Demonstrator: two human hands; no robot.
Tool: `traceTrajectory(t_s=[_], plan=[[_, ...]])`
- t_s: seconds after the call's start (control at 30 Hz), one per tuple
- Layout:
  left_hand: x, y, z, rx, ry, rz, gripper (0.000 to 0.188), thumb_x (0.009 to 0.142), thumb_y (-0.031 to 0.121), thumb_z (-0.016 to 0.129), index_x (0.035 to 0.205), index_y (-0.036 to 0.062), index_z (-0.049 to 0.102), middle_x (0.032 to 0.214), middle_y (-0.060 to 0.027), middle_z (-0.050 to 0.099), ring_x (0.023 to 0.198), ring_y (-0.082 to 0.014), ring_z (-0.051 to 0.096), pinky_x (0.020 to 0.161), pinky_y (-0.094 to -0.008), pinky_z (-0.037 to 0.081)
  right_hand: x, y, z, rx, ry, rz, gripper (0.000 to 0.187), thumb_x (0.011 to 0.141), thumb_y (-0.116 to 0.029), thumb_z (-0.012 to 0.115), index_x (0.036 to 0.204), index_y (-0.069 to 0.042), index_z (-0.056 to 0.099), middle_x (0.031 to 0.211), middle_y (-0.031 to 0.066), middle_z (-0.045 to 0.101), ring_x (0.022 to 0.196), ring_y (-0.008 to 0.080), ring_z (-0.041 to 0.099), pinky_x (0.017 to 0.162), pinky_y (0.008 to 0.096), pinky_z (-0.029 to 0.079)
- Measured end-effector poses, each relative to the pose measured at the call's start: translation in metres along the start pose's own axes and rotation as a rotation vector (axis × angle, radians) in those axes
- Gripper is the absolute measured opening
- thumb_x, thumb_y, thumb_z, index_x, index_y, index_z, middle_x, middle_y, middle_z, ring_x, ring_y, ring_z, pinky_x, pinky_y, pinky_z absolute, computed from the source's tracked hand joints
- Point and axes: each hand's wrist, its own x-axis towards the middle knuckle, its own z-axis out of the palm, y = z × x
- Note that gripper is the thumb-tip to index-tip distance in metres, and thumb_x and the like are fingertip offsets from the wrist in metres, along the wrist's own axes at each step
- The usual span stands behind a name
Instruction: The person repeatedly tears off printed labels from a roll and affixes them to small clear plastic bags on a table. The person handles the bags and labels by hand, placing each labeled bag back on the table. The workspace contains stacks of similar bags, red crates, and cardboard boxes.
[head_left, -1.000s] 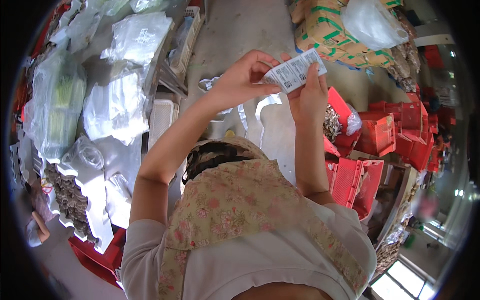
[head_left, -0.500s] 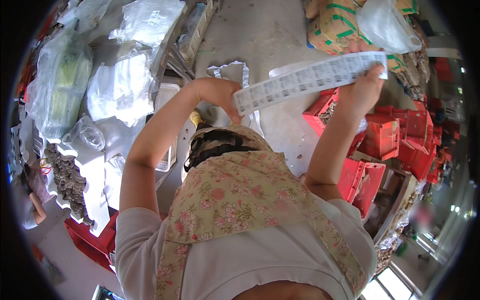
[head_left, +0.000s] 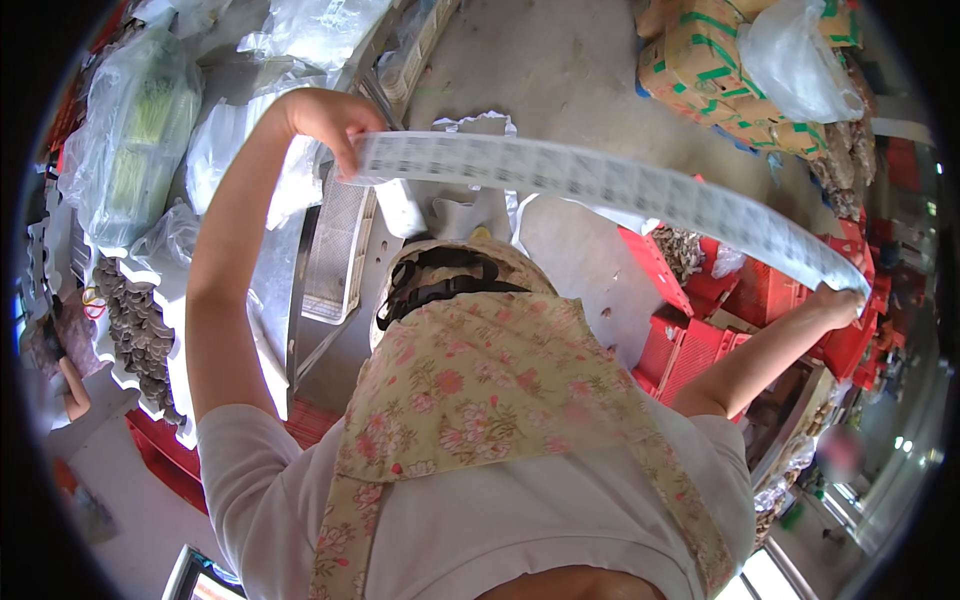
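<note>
Long white paper strip printed with rows of small labels (head_left: 600, 185) is stretched taut in the air between both hands, above the flower-patterned cloth hood (head_left: 480, 390) — it could tear or slip free, I judge, if either pinch pulls harder. Left hand (head_left: 325, 120) raised, elbow bent, fingers pinching one end; right hand (head_left: 835, 300) flung far out, arm nearly straight, closed on the other end near red plastic crates (head_left: 700, 340).

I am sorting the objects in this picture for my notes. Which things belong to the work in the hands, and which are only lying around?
In hand:
- long paper strip, stretched out
- left hand, gripping one end
- right hand, gripping the other end

Lying about:
- red crates
- cardboard boxes
- clear plastic bags
- white mesh tray
</note>
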Motion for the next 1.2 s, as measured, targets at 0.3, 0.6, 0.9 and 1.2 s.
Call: traceTrajectory(t_s=[0.3,0.6,0.9,1.2], plan=[[0.005,0.002,-0.025,0.128,0.180,0.012,0.041,0.069,0.010,0.074,0.106,-0.0054,0.066,0.085,-0.0022,0.066,0.081,-0.0081,0.058,0.072,-0.0238,0.048,0.089,0.106,-0.152,-1.937,-0.517,-0.421,0.035,0.091,-0.035,0.049,0.117,-0.017,0.064,0.108,0.0195,0.067,0.099,0.0351,0.065,0.076,0.0416,0.054],[0.121,0.149,0.033,0.478,0.118,0.104,0.029,0.085,0.016,0.071,0.106,-0.0014,0.061,0.089,-0.0026,0.065,0.081,-0.0094,0.059,0.072,-0.0239,0.047,-0.290,0.036,0.230,-0.422,-1.558,-0.152,0.040,0.076,-0.031,0.078,0.101,-0.004,0.063,0.098,0.0094,0.065,0.092,0.0203,0.060,0.081,0.0347,0.047],[0.125,0.083,0.034,-0.037,-0.115,0.141,0.024,0.082,0.003,0.071,0.102,-0.0043,0.059,0.093,-0.0037,0.066,0.086,-0.0074,0.061,0.077,-0.0233,0.048,-0.247,0.056,0.183,-0.320,-1.503,0.792,0.023,0.082,-0.015,0.072,0.069,-0.009,0.055,0.064,-0.0102,0.044,0.059,0.0004,0.037,0.051,0.0209,0.027],[0.133,0.064,0.026,-0.077,-0.219,0.060,0.030,0.093,0.018,0.060,0.113,-0.0035,0.058,0.096,-0.0011,0.065,0.091,-0.0067,0.057,0.080,-0.0237,0.046,-0.209,0.083,0.131,-0.369,-1.469,0.768,0.019,0.080,-0.012,0.072,0.070,-0.007,0.056,0.066,-0.0080,0.045,0.063,0.0023,0.041,0.057,0.0204,0.031]])
